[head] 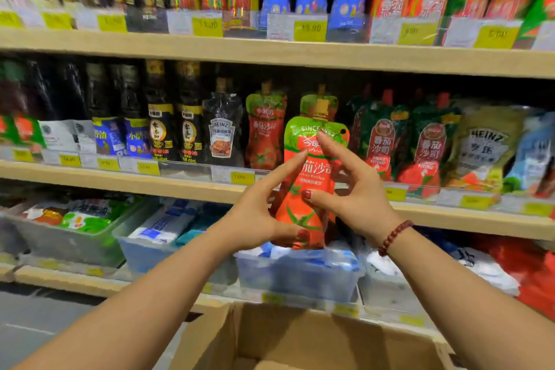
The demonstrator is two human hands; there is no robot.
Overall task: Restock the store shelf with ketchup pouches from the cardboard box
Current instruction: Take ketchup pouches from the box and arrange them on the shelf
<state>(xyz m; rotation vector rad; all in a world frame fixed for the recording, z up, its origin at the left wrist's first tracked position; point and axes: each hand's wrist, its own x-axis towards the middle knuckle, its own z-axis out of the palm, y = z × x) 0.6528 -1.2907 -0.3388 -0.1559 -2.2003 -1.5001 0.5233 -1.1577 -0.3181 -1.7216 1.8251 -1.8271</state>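
- Shelving [270, 54] of pale wood is running across the whole far side, its boards carrying rows of bottles and pouches.
- Middle shelf [150, 185] is holding dark bottles [159, 129] on the left, red-and-green tomato pouches [265, 129] standing upright at the centre, and darker green-and-red pouches [378, 141] further right.
- Cardboard box [300, 330] is sitting open at the near edge, below the forearms and just in front of the lowest shelf.
- Clear plastic bins [60, 246] are standing side by side on the lower shelf, holding flat packets.
- Ketchup pouch [315, 171] is being held upright in the air, spout up and printed face toward the camera, in front of the middle shelf's edge; a matching pouch is standing right behind it on the shelf.
- Left hand [258, 213] is grasping the ketchup pouch at its lower left, thumb pressing on the lower front and index finger stretching up across the label.
- Right hand [357, 189] is grasping the ketchup pouch from the right, thumb lying on the front at mid-height, index finger touching the green upper part, and the other fingers curling round the edge.
- Beaded bracelet [395, 236], dark red, is circling the right wrist.
- Yellow price tags [239, 176] are lining the shelf fronts; their print is blurring too much to read reliably.
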